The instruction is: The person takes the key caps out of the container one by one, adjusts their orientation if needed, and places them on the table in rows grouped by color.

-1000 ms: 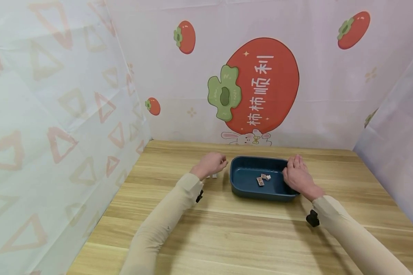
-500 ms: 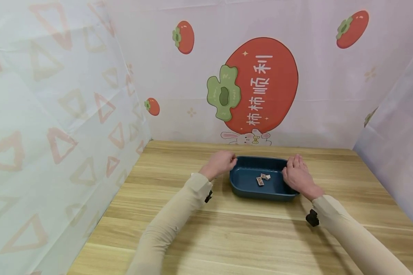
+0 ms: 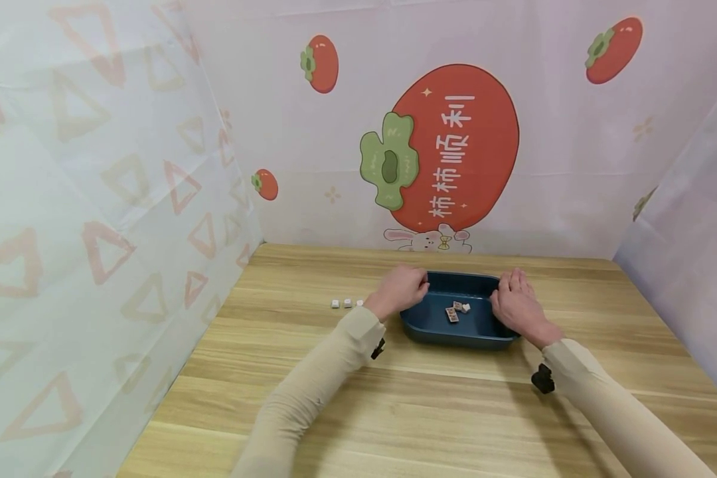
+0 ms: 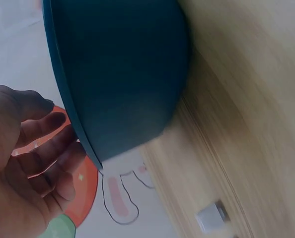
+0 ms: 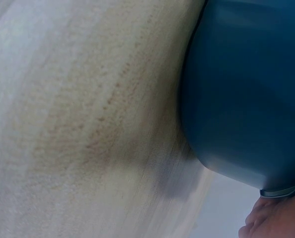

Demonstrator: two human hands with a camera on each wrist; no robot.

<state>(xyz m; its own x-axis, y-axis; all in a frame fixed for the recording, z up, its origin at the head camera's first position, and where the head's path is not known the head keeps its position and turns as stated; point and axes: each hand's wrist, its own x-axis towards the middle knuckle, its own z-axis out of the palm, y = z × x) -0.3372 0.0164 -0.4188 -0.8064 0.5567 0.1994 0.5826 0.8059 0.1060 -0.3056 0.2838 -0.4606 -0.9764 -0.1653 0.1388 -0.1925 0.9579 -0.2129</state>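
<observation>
Resting on the wood-grain table (image 3: pixel 394 411), the dark-blue tray (image 3: pixel 457 340) holds two patterned tiles (image 3: pixel 451 315) and one white piece (image 3: pixel 466 308). The left hand (image 3: pixel 399 291) has just moved to its left rim, leaving three white cubes (image 3: pixel 348 303) in view; whether it grips, I cannot tell. The right hand (image 3: pixel 516 307) lies straight-fingered opposite. Behind hangs persimmon-printed cloth (image 3: pixel 573 186).

From the head I am looking forward and down, from well back, at the table (image 3: pixel 454 411) and the backdrop (image 3: pixel 573 166). Through the left wrist I am viewing the outside of the tray (image 3: pixel 427 320) close up, at a steep tilt; through the right wrist, its opposite end, just as near. All three views are sharing the tray.
</observation>
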